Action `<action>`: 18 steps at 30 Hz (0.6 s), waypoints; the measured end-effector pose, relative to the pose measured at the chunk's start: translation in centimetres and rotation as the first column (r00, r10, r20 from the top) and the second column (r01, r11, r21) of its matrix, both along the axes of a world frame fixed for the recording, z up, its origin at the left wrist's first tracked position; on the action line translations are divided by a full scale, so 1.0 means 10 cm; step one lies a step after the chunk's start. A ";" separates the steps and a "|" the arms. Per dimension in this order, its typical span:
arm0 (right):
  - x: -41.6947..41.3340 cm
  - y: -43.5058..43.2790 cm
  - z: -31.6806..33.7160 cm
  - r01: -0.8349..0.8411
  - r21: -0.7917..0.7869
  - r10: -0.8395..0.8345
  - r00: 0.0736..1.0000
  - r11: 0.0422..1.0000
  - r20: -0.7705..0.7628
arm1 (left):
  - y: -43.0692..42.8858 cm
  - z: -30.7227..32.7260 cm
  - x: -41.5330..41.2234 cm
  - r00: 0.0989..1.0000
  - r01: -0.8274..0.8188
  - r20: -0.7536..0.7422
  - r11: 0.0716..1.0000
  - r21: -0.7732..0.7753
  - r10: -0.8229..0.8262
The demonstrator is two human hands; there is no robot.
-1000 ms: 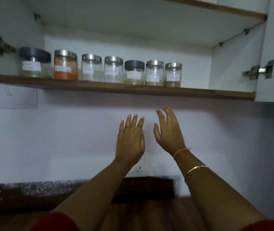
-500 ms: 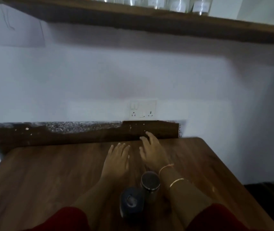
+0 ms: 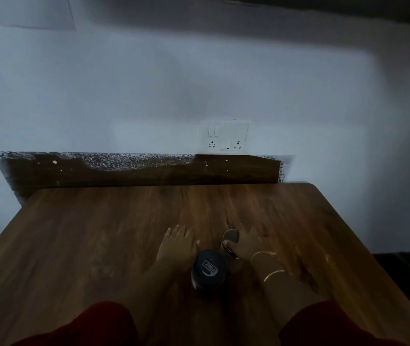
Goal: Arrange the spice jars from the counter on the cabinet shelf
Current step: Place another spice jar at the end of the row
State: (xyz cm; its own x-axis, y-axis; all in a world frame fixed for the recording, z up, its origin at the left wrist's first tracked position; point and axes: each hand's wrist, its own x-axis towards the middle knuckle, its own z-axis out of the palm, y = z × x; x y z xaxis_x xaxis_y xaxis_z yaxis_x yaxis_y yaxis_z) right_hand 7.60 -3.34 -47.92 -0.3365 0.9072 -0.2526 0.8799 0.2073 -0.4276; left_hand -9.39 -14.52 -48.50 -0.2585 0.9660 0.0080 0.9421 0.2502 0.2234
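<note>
Two spice jars stand close together on the wooden counter (image 3: 94, 245), near its front edge. The jar with a dark blue lid (image 3: 208, 269) is nearer to me. Just behind it stands the steel-lidded jar (image 3: 231, 236). My right hand (image 3: 251, 243) wraps around the steel-lidded jar from the right, thumb on its near side. My left hand (image 3: 177, 245) lies with straight fingers just left of the dark-lidded jar, its thumb close to the lid; whether they touch is unclear. The view is dim and blurred. Only the shelf's dark underside (image 3: 336, 7) shows at the top.
A white switch and socket plate (image 3: 226, 138) sits on the wall above a dark wooden backsplash strip (image 3: 149, 172). The counter ends at its right edge (image 3: 348, 236), with a dark floor area beyond.
The view dropped from the shelf's row of jars to the counter. Both hands came down and back toward me; the right hand has taken hold of the steel-lidded jar.
</note>
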 end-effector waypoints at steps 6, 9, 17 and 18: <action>0.05 0.02 -0.08 0.037 -0.063 -0.046 0.987 0.997 -0.153 | 0.01 0.02 0.05 0.999 -0.029 0.043 0.999 0.022 0.028; 0.04 0.03 -0.11 0.027 -0.056 -0.036 0.987 0.998 -0.159 | 0.02 0.03 0.07 0.997 -0.040 0.065 0.997 0.059 0.036; -0.04 0.12 0.18 0.107 -0.044 -0.116 0.919 0.993 -0.377 | 0.14 0.13 0.05 0.923 -0.165 0.378 0.963 0.214 0.074; -0.05 0.16 0.30 0.096 -0.033 -0.101 0.906 0.995 -0.412 | 0.16 0.18 0.06 0.893 -0.190 0.444 0.955 0.226 0.073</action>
State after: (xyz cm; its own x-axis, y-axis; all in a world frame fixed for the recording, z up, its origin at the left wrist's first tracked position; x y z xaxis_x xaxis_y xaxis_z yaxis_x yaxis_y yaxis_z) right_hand 7.05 -1.78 -44.89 -0.3218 0.9390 -0.1215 0.6402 0.1212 -0.7586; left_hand -8.83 -12.92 -46.66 -0.4181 0.9017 0.1104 0.7028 0.2441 0.6682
